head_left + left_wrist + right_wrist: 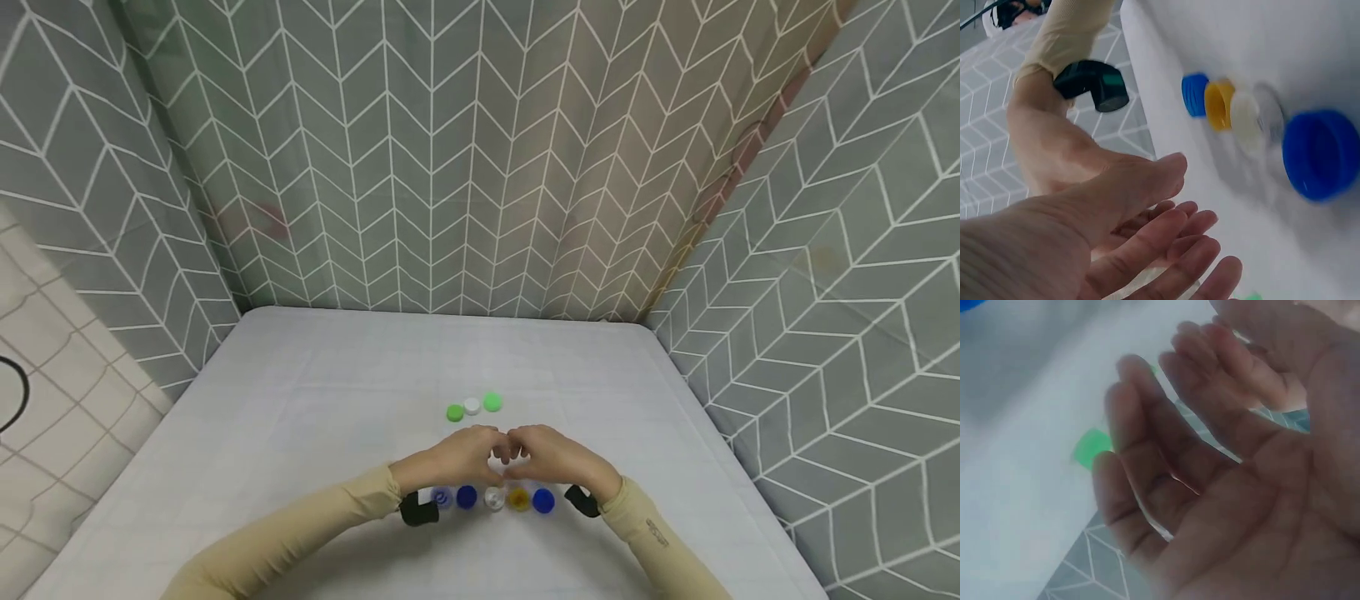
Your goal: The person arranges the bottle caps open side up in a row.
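My left hand (467,456) and right hand (557,454) meet fingertip to fingertip over the table, thumbs close together, with a small gap framed between them. Both hold nothing; the palm of the right hand (1229,500) shows gently bent fingers. Just on the near side of the hands runs a row of bottle caps: a pale blue one (442,497), a dark blue one (467,497), a whitish one (494,498), a yellow one (519,499) and a blue one (543,501). Beyond the hands lie a green cap (455,412), a white cap (472,406) and a bright green cap (492,402).
A white cloth covers the table (337,367). Patterned grey curtains (431,158) hang behind it and along the right side. Black wrist devices (418,510) sit at both sleeves. Pale tiles (52,400) show at the far left.
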Tool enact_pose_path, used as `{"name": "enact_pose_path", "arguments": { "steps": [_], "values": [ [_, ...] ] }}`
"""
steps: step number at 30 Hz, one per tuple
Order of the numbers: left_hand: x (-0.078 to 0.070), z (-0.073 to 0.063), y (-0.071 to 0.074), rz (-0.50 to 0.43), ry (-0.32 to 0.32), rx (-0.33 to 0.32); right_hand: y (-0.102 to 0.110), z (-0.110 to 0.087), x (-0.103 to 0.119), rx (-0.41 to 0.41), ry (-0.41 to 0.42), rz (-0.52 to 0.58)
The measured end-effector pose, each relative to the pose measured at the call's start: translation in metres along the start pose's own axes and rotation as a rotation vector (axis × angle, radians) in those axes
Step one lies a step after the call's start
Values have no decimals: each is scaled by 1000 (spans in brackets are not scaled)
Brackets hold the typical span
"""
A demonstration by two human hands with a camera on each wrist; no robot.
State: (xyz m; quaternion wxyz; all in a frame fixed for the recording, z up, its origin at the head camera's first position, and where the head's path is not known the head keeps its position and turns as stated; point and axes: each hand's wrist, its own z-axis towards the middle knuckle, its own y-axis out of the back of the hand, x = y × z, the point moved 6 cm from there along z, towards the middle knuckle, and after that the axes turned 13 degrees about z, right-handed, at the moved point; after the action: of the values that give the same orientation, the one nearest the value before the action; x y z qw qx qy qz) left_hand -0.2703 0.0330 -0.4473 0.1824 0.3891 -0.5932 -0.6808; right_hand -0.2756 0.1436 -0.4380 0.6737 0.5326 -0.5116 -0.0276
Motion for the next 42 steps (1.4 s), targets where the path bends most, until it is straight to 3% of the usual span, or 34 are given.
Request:
{"name": "enact_pose_path", "arguments": {
  "steps": [9,16,19,24,32,42],
  "values": [
    [47,-8,18,-28,121,-21,0,35,7,-40,43,64],
    [88,-9,31,-13,293,-170,-6,59,3,-54,26,74],
    [104,-9,30,-22,365,-186,-9,68,-2,-50,-10,79],
    [126,-8,21,-46,443,-149,-14,82,-13,-50,-42,123],
    [139,-4,9,-81,452,-122,-16,94,-17,-69,-79,150],
    [142,2,1,-130,392,-183,-19,106,-20,-89,-58,145]
  ]
}}
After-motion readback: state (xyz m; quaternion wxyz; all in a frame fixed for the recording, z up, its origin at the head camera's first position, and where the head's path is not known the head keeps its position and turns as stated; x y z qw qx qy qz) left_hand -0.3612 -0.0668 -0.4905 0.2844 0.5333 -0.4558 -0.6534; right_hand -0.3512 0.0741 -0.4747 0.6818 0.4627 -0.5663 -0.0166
